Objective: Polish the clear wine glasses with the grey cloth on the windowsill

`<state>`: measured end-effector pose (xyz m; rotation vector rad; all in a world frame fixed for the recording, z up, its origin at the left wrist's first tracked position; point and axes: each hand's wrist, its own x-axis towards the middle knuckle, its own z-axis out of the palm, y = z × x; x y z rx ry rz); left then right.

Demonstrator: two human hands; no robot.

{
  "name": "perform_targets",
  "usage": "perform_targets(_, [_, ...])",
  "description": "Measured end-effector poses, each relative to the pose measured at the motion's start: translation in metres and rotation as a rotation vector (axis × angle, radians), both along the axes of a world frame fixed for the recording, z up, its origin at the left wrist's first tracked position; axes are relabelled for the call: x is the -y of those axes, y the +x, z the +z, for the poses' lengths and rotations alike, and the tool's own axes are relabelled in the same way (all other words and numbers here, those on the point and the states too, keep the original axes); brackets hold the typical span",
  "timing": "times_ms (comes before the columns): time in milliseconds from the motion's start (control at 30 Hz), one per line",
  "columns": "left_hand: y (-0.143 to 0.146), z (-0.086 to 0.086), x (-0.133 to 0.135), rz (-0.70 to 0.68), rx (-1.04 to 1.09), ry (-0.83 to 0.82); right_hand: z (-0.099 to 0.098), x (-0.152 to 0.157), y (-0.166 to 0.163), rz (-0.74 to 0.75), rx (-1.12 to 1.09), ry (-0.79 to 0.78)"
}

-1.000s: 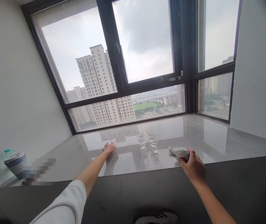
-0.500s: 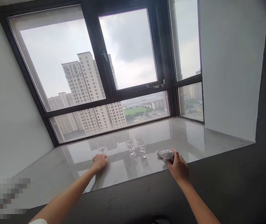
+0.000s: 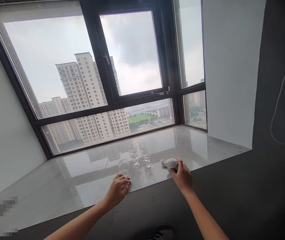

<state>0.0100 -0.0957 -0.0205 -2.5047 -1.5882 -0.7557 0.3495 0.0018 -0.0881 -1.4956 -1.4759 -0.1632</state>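
My left hand (image 3: 117, 193) grips the foot and stem of a clear stemmed glass (image 3: 123, 166), which stands upright near the front edge of the glossy grey sill (image 3: 69, 186). To its right my right hand (image 3: 182, 176) is closed on a crumpled white cloth (image 3: 169, 163) that rests on the sill. Between the two hands, a little farther back, stand three more clear stemmed glasses (image 3: 139, 155) in a tight group.
A large black-framed window (image 3: 102, 100) rises behind the sill, with white walls at both sides. A dark ledge (image 3: 232, 186) runs along the sill's front. A shoe tip (image 3: 162, 233) shows at the bottom edge. A blurred patch sits at lower left.
My left hand has closed on the single glass and drawn it toward the sill's front edge. The right hand stays on the cloth. The view has swung to the right.
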Motion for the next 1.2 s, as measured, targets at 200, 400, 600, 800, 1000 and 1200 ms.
perform_targets(200, [0.008,-0.005,0.004,-0.044,-0.088,0.059,0.004,0.003,-0.001,-0.021,-0.009,-0.023])
perform_targets(400, [0.011,-0.005,0.008,-0.028,-0.264,0.07,0.003,0.002,-0.001,0.001,-0.02,-0.005])
perform_targets(600, [0.01,-0.007,0.006,-0.022,-0.327,0.078,0.001,0.0,-0.001,-0.001,-0.036,-0.022])
perform_targets(800, [0.008,-0.008,0.007,-0.017,-0.277,0.114,0.01,0.006,-0.004,0.062,-0.186,0.012])
perform_targets(1000, [0.007,-0.007,0.007,-0.057,-0.263,0.11,0.054,0.02,-0.015,0.191,-0.609,0.068])
perform_targets(1200, [0.005,-0.006,0.008,-0.083,-0.286,0.089,0.09,0.032,-0.034,0.634,-0.838,0.018])
